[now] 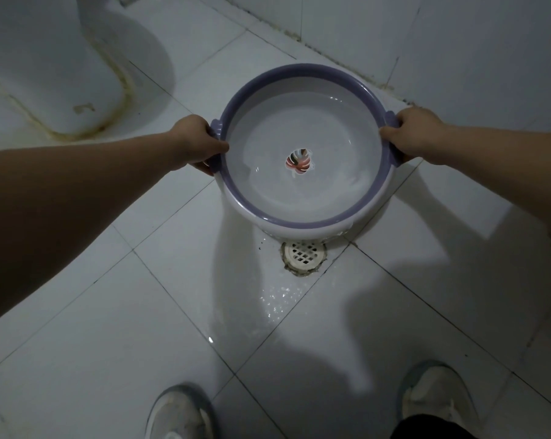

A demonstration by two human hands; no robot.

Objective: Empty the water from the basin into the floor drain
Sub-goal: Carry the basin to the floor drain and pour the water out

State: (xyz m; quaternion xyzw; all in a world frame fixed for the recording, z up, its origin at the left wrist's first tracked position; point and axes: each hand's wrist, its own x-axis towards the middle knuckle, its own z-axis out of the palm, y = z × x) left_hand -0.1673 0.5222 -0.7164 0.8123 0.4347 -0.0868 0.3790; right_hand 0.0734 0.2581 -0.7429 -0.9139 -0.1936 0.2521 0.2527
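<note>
Basin (301,220): round, white inside, purple rim, small purple handle lug on each side. The only marking is a multicoloured leaf decal (298,160) in the centre of the bottom; it carries no legible text. Clear water (299,194) sits shallow in the basin, its line visible along the far-right inner wall.

Left hand (198,142) grips the left lug, thumb laid over the rim toward the inside, fingers curled under the lug and mostly hidden. Right hand (416,134) does the same on the right lug, thumb on the rim edge, fingers wrapped down around the lug. Both are closed tight on the handles, arms stretched forward.

The basin is mid-frame, just far of the floor drain (303,253), and its near wall overlaps the drain's far edge in this view. I cannot tell whether the basin touches the floor (109,312). The drain is a round white grate set at a tile corner, with dirty grout around it. A wet patch (277,299) with droplets lies on the tiles just near of the drain.

A toilet base (62,74) stands far left, with stained sealant around its foot. A tiled wall (457,42) is far right. Two pale shoes are at the near edge, left shoe (179,413) and right shoe (438,397).
</note>
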